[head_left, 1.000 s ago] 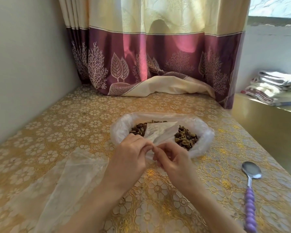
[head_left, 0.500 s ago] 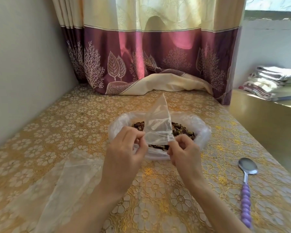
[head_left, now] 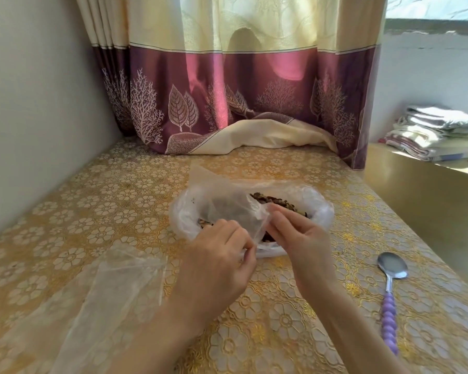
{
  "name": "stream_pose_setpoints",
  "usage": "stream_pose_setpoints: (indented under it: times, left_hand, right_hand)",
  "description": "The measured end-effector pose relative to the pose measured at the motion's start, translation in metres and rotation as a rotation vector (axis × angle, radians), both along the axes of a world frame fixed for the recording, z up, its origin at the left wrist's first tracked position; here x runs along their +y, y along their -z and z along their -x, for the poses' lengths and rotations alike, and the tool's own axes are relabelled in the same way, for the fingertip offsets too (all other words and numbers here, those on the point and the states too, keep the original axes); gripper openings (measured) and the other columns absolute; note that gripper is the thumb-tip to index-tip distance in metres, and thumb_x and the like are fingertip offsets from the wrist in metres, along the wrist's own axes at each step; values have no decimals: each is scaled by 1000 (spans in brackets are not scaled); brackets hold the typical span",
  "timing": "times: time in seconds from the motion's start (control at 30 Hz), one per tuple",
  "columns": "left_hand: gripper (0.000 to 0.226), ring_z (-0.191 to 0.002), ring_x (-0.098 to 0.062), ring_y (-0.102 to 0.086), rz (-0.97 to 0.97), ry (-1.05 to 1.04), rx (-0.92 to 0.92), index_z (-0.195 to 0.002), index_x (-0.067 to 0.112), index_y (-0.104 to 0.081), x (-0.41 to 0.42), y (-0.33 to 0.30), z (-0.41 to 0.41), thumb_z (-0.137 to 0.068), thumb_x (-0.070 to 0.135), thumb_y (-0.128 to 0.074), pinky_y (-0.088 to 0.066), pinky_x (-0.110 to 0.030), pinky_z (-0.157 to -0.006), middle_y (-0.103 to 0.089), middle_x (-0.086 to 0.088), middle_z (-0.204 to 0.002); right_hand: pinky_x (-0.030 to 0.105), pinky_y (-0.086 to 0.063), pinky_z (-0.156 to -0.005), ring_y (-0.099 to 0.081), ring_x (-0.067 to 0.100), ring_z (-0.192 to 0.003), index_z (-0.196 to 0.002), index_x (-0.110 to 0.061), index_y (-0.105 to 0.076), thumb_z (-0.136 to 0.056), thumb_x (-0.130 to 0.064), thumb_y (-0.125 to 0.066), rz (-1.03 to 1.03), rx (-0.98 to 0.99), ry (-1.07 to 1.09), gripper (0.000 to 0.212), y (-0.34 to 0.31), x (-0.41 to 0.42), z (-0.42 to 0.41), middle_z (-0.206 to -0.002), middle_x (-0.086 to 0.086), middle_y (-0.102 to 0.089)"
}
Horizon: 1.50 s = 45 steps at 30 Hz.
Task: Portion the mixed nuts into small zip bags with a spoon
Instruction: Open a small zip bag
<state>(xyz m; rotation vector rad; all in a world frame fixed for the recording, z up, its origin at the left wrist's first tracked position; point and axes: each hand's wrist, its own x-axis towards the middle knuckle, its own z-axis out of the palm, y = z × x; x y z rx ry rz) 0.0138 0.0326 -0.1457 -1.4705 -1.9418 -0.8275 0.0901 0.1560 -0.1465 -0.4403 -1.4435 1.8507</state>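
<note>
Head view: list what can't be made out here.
- Mixed nuts: mostly hidden by the small bag held over them and by both hands.
- Small bag's mouth: the left hand and right hand pinch its edge and cover it; open or sealed, cannot tell.
- Loose plastic bags: cut off by the bottom edge; count unclear.
- Folded cloths: cut off by the right edge.

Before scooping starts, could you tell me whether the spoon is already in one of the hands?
No, the purple-handled spoon lies on the tablecloth, while both hands pinch the small clear bag.
</note>
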Motion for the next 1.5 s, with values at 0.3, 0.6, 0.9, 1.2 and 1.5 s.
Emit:
stream_pose_setpoints:
  times: [0.3,0.6,0.9,1.2,1.5]
  left_hand:
    - [17,-68,-7,-50,-16,10,-134,-77,16,-59,-1,3,2,-86,27,-51,-44,-21,-63,-57,7,-74]
    - [18,-65,-10,-50,-69,-26,-118,-72,14,-58,-2,3,3,-85,24,-51,-43,-26,-64,-55,6,-69]
    - [19,-63,-11,-48,-29,-13,22,-70,15,-58,-2,5,4,-85,26,-53,-41,-27,-62,-54,6,-66]
    - [79,-133,-25,-23,147,-91,174,-135,28,-30,-8,2,24,-70,54,-68,-20,-48,-107,-28,-2,-141]
    - [90,-135,-25,-25,323,-150,262,-137,25,-31,-12,1,38,-64,62,-69,-14,-65,-106,-47,-1,-134]
  right_hand:
    - [29,-58,-72,-71,18,-82,-95,-14,-75,-89,-2,-61,-517,-99,-40,19,7,-8,4,-88,-3,-75]
    - [36,-57,-74,-68,1,-71,-74,-30,-64,-89,-27,-62,-552,-196,48,16,4,-13,5,-67,-14,-69]
    - [29,-57,-78,-70,23,-79,-83,-18,-75,-92,-17,-60,-318,-25,-153,18,1,-11,5,-77,9,-71]
    - [27,-56,-55,-72,21,-71,-90,-27,-76,-84,-36,-60,-190,-54,-194,19,-4,-9,2,-85,3,-74]
    - [33,-58,-55,-69,23,-59,-100,-20,-71,-89,-10,-63,-335,-93,-278,17,-3,-10,0,-89,1,-74]
